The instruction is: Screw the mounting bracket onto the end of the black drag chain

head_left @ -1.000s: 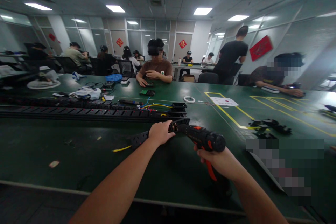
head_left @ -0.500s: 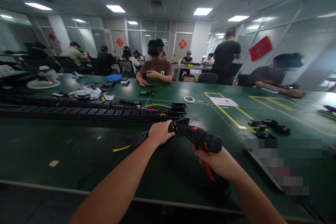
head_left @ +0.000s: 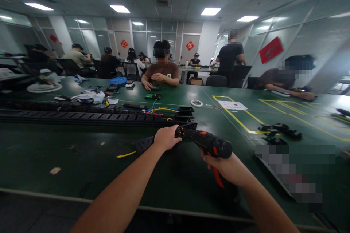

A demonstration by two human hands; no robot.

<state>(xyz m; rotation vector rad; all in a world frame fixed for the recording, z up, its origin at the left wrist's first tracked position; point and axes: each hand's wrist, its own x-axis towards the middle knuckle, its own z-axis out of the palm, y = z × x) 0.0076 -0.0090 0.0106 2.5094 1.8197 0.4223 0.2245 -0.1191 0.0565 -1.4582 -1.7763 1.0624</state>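
From here, my right hand [head_left: 222, 163] grasps a drill [head_left: 212, 143] pointing toward ten o'clock; my left hand [head_left: 165, 138] clasps a black strip [head_left: 144, 145] lying roughly eight-to-two, bit contact unclear.

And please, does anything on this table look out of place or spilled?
A small pale scrap lies loose on the green table, left of the left hand, apart from the other things; it looks like litter. I see no spill.
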